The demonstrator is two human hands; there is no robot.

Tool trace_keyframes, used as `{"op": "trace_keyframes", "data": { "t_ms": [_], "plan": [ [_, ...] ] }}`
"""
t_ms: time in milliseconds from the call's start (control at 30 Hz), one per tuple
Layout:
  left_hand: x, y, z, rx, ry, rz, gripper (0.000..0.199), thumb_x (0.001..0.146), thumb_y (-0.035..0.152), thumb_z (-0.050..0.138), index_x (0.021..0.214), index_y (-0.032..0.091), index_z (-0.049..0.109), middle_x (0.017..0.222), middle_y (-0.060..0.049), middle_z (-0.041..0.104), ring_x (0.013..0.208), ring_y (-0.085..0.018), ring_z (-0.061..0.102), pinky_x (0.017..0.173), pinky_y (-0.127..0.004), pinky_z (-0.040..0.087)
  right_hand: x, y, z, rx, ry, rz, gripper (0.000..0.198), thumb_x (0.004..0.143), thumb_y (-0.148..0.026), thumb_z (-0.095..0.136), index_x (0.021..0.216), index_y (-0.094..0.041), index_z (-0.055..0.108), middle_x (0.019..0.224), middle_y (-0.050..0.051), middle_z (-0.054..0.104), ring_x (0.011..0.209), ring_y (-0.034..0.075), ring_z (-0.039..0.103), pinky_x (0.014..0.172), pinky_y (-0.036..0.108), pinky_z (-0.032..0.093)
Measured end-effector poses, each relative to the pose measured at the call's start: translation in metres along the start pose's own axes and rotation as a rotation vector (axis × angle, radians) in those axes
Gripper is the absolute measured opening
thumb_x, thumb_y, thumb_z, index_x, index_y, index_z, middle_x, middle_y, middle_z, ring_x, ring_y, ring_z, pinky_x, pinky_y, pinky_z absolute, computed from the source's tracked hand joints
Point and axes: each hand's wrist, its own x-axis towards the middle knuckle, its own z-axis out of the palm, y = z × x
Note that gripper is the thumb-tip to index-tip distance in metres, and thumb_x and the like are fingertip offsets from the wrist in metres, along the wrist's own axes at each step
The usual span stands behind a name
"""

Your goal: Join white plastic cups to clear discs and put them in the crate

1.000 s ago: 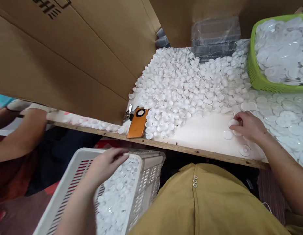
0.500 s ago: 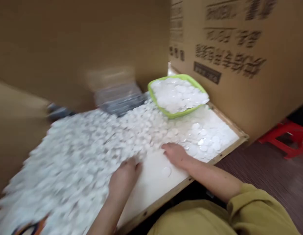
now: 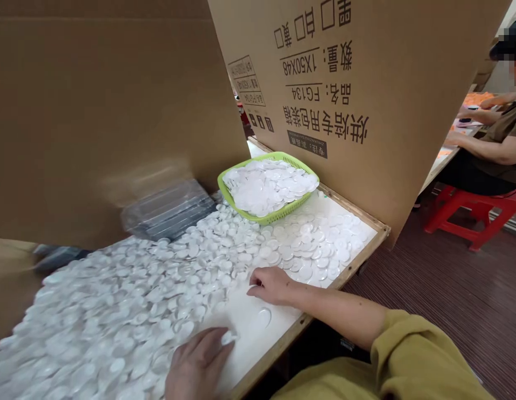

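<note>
My left hand (image 3: 199, 364) is at the near edge of a wide heap of small white plastic discs (image 3: 128, 311). Between its thumb and forefinger it pinches one white disc (image 3: 229, 337). Further right, my right hand (image 3: 271, 285) rests low over the bare white board with fingers curled together; whatever sits at its fingertips is too small to make out. A single loose disc (image 3: 264, 318) lies flat on the board between the hands. Flatter white discs (image 3: 320, 250) are spread beyond my right forearm.
A green basket (image 3: 282, 214) full of white discs stands at the back. Clear plastic trays (image 3: 170, 208) lean beside it. Tall cardboard sheets (image 3: 391, 111) wall the wood-edged board (image 3: 345, 275). At right, a person (image 3: 507, 139) sits on a red stool (image 3: 474, 214).
The view has swung right and up, bringing the seated person in and losing the orange-handled item. My left hand has drawn nearer the front edge, a disc now visible; my right barely shifted.
</note>
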Motion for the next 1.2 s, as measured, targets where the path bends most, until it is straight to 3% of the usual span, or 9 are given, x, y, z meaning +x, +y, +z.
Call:
{"op": "trace_keyframes", "data": {
  "t_ms": [67, 167, 300, 500, 667, 767, 967, 1033, 1200],
  "plan": [
    [0.001, -0.001, 0.004, -0.075, -0.015, -0.024, 0.038, 0.07, 0.053, 0.055, 0.09, 0.025, 0.072, 0.094, -0.006, 0.073, 0.096, -0.029, 0.065, 0.089, -0.04, 0.051, 0.001, -0.008, 0.006, 0.09, -0.109, 0.016, 0.016, 0.083, -0.03, 0.071, 0.089, -0.02, 0.06, 0.08, -0.002, 0.069, 0.081, 0.016, 0.067, 0.068, 0.022, 0.048],
    [0.001, -0.003, 0.008, -0.227, -0.111, -0.111, 0.037, 0.07, 0.054, 0.058, 0.089, 0.025, 0.071, 0.085, -0.003, 0.073, 0.086, -0.026, 0.068, 0.078, -0.035, 0.055, 0.01, -0.019, 0.024, 0.281, -0.43, 0.079, 0.016, 0.083, -0.03, 0.07, 0.087, -0.022, 0.057, 0.051, -0.012, 0.057, 0.06, 0.012, 0.065, 0.056, 0.017, 0.048],
    [-0.001, -0.003, 0.006, -0.309, -0.164, -0.147, 0.035, 0.067, 0.053, 0.06, 0.085, 0.026, 0.071, 0.09, -0.002, 0.075, 0.088, -0.028, 0.069, 0.079, -0.035, 0.055, 0.027, -0.024, 0.05, 0.226, -0.654, 0.103, 0.016, 0.078, -0.027, 0.074, 0.075, -0.023, 0.058, 0.04, -0.016, 0.051, 0.049, 0.012, 0.062, 0.05, 0.015, 0.045],
    [0.003, -0.006, 0.002, -0.279, -0.17, -0.15, 0.038, 0.066, 0.053, 0.061, 0.089, 0.026, 0.072, 0.093, -0.003, 0.075, 0.09, -0.03, 0.068, 0.082, -0.039, 0.055, 0.036, -0.033, 0.048, 0.105, -0.714, 0.125, 0.022, 0.078, -0.023, 0.073, 0.061, -0.022, 0.058, 0.039, -0.013, 0.052, 0.047, 0.014, 0.061, 0.047, 0.018, 0.045],
    [0.007, 0.024, -0.034, -0.32, -0.387, -0.01, 0.045, 0.073, 0.058, 0.054, 0.094, 0.022, 0.072, 0.089, -0.004, 0.075, 0.082, -0.026, 0.068, 0.073, -0.034, 0.055, 0.025, -0.055, 0.026, -0.008, -0.688, 0.185, 0.033, 0.081, -0.024, 0.071, 0.051, -0.018, 0.057, 0.038, -0.005, 0.052, 0.044, 0.013, 0.057, 0.043, 0.019, 0.042],
    [-0.016, 0.026, -0.059, -0.275, -0.378, 0.057, 0.043, 0.075, 0.056, 0.06, 0.097, 0.021, 0.069, 0.087, -0.005, 0.073, 0.083, -0.022, 0.066, 0.072, -0.032, 0.054, 0.02, -0.055, 0.031, -0.037, -0.706, 0.181, 0.031, 0.08, -0.029, 0.07, 0.055, -0.017, 0.057, 0.037, -0.004, 0.049, 0.042, 0.013, 0.055, 0.039, 0.018, 0.038],
    [-0.089, -0.006, -0.075, -0.382, -0.367, -0.205, 0.037, 0.088, 0.05, 0.051, 0.103, 0.02, 0.066, 0.091, -0.005, 0.069, 0.099, -0.018, 0.061, 0.081, -0.03, 0.049, 0.027, -0.039, 0.056, -0.026, -0.691, 0.302, 0.019, 0.078, -0.021, 0.071, 0.071, -0.019, 0.053, 0.047, -0.003, 0.057, 0.042, 0.014, 0.059, 0.037, 0.018, 0.037],
    [-0.08, -0.006, -0.07, -0.409, -0.375, -0.215, 0.034, 0.088, 0.05, 0.05, 0.101, 0.023, 0.066, 0.088, -0.003, 0.069, 0.103, -0.018, 0.059, 0.082, -0.028, 0.048, 0.028, -0.04, 0.057, -0.019, -0.696, 0.324, 0.021, 0.077, -0.021, 0.071, 0.071, -0.019, 0.051, 0.049, -0.003, 0.058, 0.042, 0.015, 0.059, 0.035, 0.018, 0.035],
    [-0.014, 0.013, -0.05, -0.419, -0.372, -0.149, 0.034, 0.088, 0.049, 0.056, 0.1, 0.017, 0.063, 0.096, -0.005, 0.066, 0.093, -0.017, 0.06, 0.084, -0.033, 0.048, 0.018, -0.043, 0.056, -0.038, -0.635, 0.291, 0.021, 0.077, -0.02, 0.07, 0.071, -0.019, 0.05, 0.052, -0.003, 0.058, 0.043, 0.014, 0.059, 0.036, 0.018, 0.034]
  ]
}}
